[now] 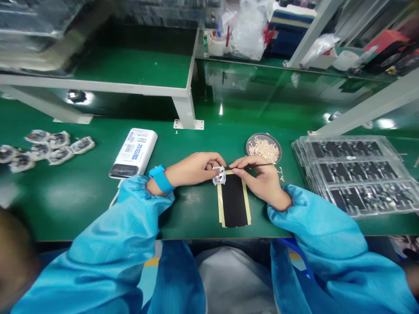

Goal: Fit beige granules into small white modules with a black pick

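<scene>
My left hand [203,168] pinches a small white plastic housing [219,175] with dark and metallic spots, above the top end of a black pad [235,200] edged in yellow tape. From the right, my right hand [258,176] grips a thin dark tool [263,165] that looks like tweezers. Its near tip is beside the housing; whether they touch I cannot tell. Behind my right hand sits a round dark dish [279,150] of small cream-coloured pieces [263,149]. A few loose pieces [280,174] lie on the green bench to its right.
At right, clear trays [355,174] of dark and metallic parts are stacked. A white device with a label [135,152] stands left, its cable beside my sleeve. Several white-edged parts [60,155] lie far left. Metal shelf legs [185,111] rise behind. Another person's blurred arm [16,257] is at lower left.
</scene>
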Action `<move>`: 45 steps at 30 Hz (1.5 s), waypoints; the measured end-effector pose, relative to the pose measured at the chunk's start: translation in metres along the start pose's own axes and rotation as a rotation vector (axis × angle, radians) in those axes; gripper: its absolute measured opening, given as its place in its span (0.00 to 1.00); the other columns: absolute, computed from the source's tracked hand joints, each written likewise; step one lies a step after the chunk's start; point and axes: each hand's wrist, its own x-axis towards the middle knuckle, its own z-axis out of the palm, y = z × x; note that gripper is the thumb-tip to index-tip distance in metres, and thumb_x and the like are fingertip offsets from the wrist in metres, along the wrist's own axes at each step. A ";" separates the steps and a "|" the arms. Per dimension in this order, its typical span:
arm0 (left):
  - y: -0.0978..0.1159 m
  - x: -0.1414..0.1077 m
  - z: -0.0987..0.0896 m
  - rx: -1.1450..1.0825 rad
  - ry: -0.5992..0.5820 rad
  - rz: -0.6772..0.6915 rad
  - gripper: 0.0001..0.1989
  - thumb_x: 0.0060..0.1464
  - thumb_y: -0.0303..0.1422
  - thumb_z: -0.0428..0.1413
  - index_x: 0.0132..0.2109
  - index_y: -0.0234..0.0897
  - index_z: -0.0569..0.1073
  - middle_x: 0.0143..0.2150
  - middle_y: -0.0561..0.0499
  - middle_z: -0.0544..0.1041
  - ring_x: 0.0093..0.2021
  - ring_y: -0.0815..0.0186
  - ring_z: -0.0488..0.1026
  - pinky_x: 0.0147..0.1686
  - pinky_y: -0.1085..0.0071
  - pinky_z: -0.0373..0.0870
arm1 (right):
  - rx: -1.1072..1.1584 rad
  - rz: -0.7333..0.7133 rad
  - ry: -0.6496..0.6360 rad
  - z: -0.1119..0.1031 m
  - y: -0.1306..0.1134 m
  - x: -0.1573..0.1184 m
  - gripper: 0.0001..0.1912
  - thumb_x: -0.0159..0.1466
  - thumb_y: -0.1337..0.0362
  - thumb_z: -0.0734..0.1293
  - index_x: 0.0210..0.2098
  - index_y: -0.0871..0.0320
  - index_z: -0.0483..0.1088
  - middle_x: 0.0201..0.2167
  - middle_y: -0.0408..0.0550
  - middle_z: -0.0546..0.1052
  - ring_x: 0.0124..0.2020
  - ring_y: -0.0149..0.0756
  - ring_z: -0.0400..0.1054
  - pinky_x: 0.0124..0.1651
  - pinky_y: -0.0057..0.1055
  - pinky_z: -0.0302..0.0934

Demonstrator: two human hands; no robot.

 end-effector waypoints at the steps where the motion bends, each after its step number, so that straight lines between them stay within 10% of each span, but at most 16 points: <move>1: 0.000 0.000 0.000 -0.001 0.001 0.000 0.13 0.58 0.35 0.56 0.49 0.36 0.73 0.38 0.50 0.79 0.37 0.68 0.76 0.35 0.75 0.68 | -0.006 0.002 0.002 0.000 0.000 0.000 0.05 0.65 0.66 0.70 0.38 0.57 0.69 0.39 0.49 0.79 0.44 0.36 0.75 0.49 0.38 0.71; 32: 0.002 -0.004 -0.007 -0.005 -0.075 0.017 0.17 0.56 0.33 0.59 0.53 0.36 0.73 0.40 0.50 0.79 0.37 0.71 0.74 0.35 0.77 0.69 | -0.112 -0.114 -0.018 -0.003 -0.005 -0.001 0.09 0.63 0.70 0.71 0.41 0.56 0.70 0.38 0.46 0.78 0.41 0.34 0.74 0.46 0.35 0.69; 45: 0.007 -0.005 -0.008 0.035 -0.087 0.008 0.19 0.54 0.31 0.60 0.54 0.37 0.73 0.40 0.52 0.78 0.35 0.74 0.72 0.32 0.80 0.67 | 0.065 0.070 -0.120 -0.006 -0.002 0.001 0.05 0.64 0.66 0.71 0.39 0.59 0.71 0.37 0.48 0.77 0.39 0.33 0.74 0.42 0.31 0.71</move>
